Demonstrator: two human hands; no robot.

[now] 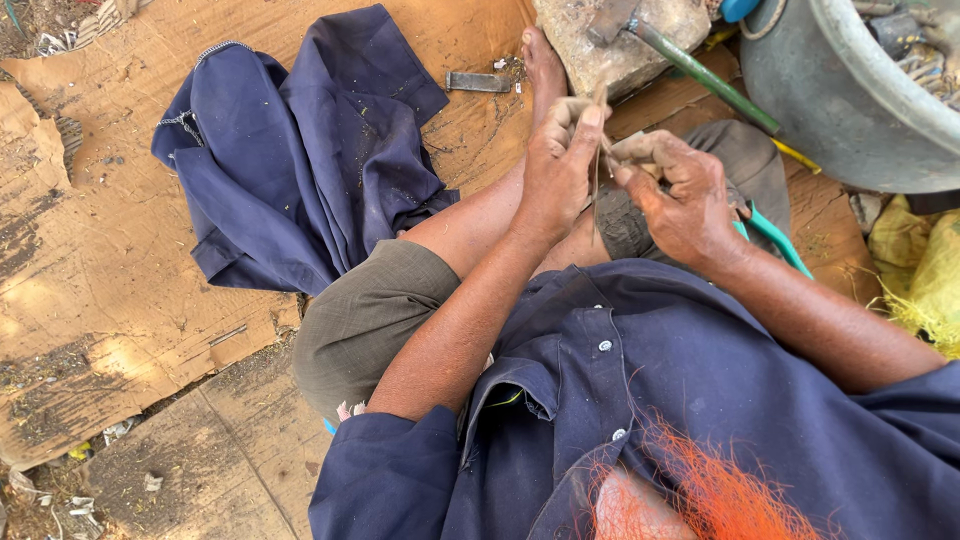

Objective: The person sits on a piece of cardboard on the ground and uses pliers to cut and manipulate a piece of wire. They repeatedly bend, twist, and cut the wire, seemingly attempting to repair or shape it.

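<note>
My left hand (560,165) and my right hand (680,195) meet above my bent legs. Both pinch a thin brownish strip (598,170) that runs between the fingertips and hangs down between the hands. What the strip is made of I cannot tell. I sit on cardboard, wearing a dark blue shirt (640,400) and grey shorts (365,320). My bare foot (543,65) reaches toward a stone.
A crumpled dark blue garment (300,150) lies on the cardboard (90,280) to the left. A flat stone (620,40) with a green-handled hammer (700,70) sits ahead. A grey tub (850,100) stands at the top right, yellow sacking (920,270) beside it. Orange fibres (720,490) lie on my lap.
</note>
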